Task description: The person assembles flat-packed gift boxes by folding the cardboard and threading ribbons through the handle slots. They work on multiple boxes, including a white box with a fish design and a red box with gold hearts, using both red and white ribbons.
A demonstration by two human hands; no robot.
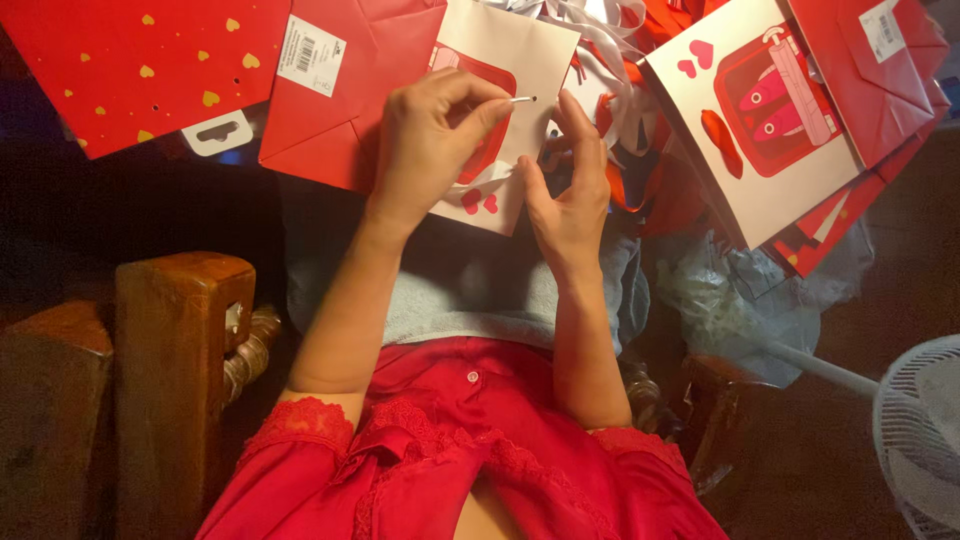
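**Ribbon tip at the hole of the white gift bag**

Your left hand sits on top of the white gift bag, fingers curled in; its thumb and forefinger are pinched narrow on the stiff white tip of a ribbon; the tip pokes out to the right of the fingertips and its end meets a small dark hole near the bag's edge. The bag lies flat on your lap over a grey-blue cloth, printed with a red shape and 2 small red hearts near its lower corner; the white ribbon loops back under your left palm towards those hearts.

Your right hand stands just beside the bag's right edge, palm turned towards the left hand, fingers held loosely straight and close together; the forefinger rises just right of the hole; you cannot tell whether it touches the bag or grips anything.

Around you lie more bags: a red one with gold hearts at upper left, a plain red one beside it, another white one with a red print at right; a white fan stands at lower right.
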